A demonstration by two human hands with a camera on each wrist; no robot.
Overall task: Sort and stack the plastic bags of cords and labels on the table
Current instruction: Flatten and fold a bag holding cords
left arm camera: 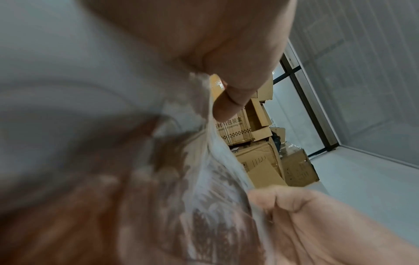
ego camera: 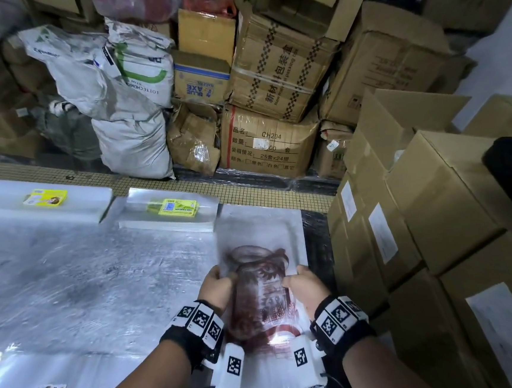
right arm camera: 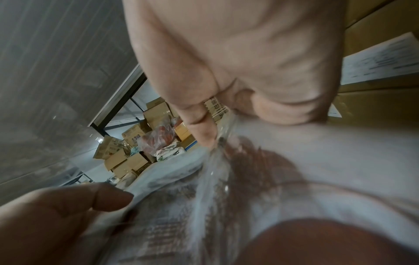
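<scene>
Left hand (ego camera: pixel 215 285) and right hand (ego camera: pixel 303 284) pinching opposite edges of clear bag of dark red cords (ego camera: pixel 261 286), fingers clamped on plastic, over tabletop's (ego camera: pixel 79 280) right edge; best kept taut, level; lowered squarely, edges aligned, released together.

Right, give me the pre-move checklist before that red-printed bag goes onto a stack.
1. Left hand grips the red-printed bag by its left edge: ok.
2. Right hand grips the right edge: ok.
3. Bag flat and unbuckled: not ok, it bows between the hands.
4. Matching stack for it: cannot tell; the two stacks in view, the near stack and the far-left stack, show yellow labels, not red print.
5. Bag's contents: cannot tell, the print is blurred in all views.
6. Table between the bag and those stacks free: ok.
</scene>
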